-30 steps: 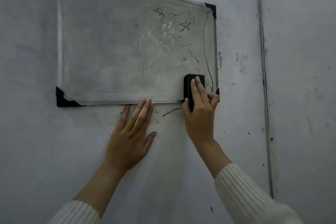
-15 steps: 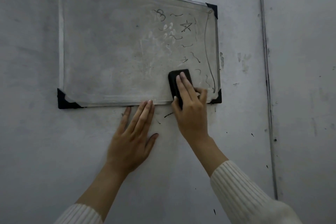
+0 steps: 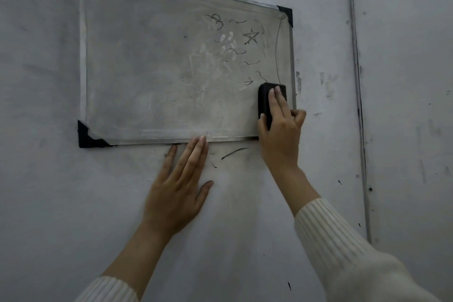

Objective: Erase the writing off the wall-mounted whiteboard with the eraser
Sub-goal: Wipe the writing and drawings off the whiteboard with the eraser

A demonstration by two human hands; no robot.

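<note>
Wall [image 3: 49, 203]: grey, scuffed; a thin pipe [image 3: 358, 105] runs up it right of the board.
Whiteboard [image 3: 147, 76]: hung on the wall, top edge sloping down to the right; surface hazed grey.
Left hand [image 3: 179, 191]: flat on the wall below the board; fingers straight, together, holding nothing; the longest fingertips touch the bottom frame.
Right hand [image 3: 282, 135]: grips the eraser [image 3: 264, 98]; thumb on its left side, fingers laid over its back, outer fingers curled at its right.
Eraser: black block pressed on the board's lower right corner, just beside the right frame.
Writing [image 3: 250, 37]: upper right quarter, not yet wiped; a star, squiggles, a small arrow, a long line [image 3: 277, 56] down the right edge; nearly all of it lies above the eraser.

Risks (judgement): the board looks loosely hung; a hard upward stroke could swing it, since the left hand braces only the bottom edge; the eraser, so near the frame, may catch on it or slip onto the wall; judging by the haze, a loaded eraser would smear ink rather than lift it.

Hidden: lower right corner behind the right hand; the eraser's wiping face; any marks beneath it; pale marks mid-board too faint to read; a dark streak [image 3: 234, 153] on the wall below the board, origin unclear.
</note>
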